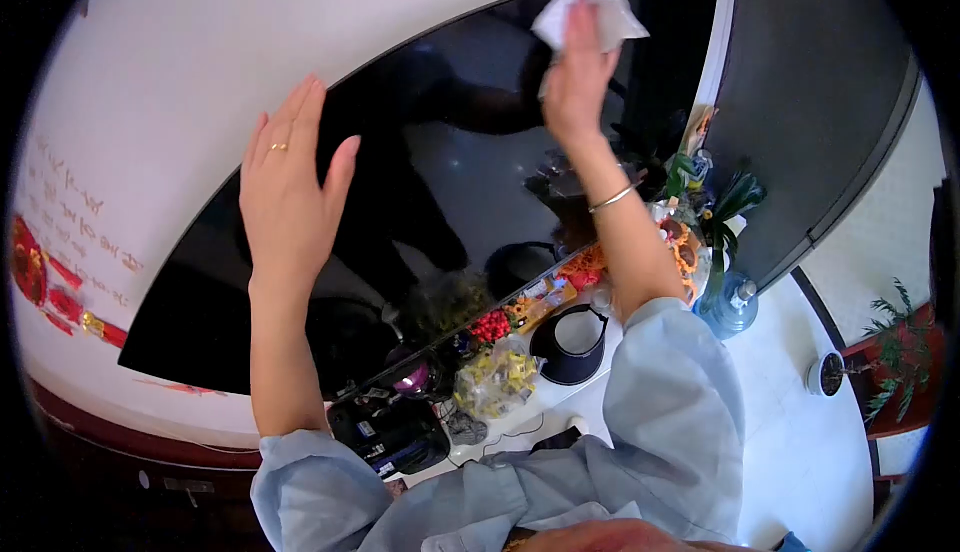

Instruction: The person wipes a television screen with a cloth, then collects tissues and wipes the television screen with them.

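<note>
A large black television [470,162] hangs on the white wall, its glossy screen reflecting my arms and body. My right hand [580,87] presses a crumpled white tissue [615,20] against the upper right part of the screen; the fingers look slightly blurred. Over the upper left edge of the television, my left hand [292,177] is held with its fingers stretched and the thumb apart, a ring on one finger. It holds nothing. Whether its fingertips touch the frame or the wall I cannot tell.
Below the screen, a white cabinet carries a clear bag of yellow packets [497,380], red berries [491,327], a black visor [570,345] and a black case [390,437]. At right stand a blue water bottle [733,307] and a potted plant [828,374]. Red ornaments [65,297] hang at left.
</note>
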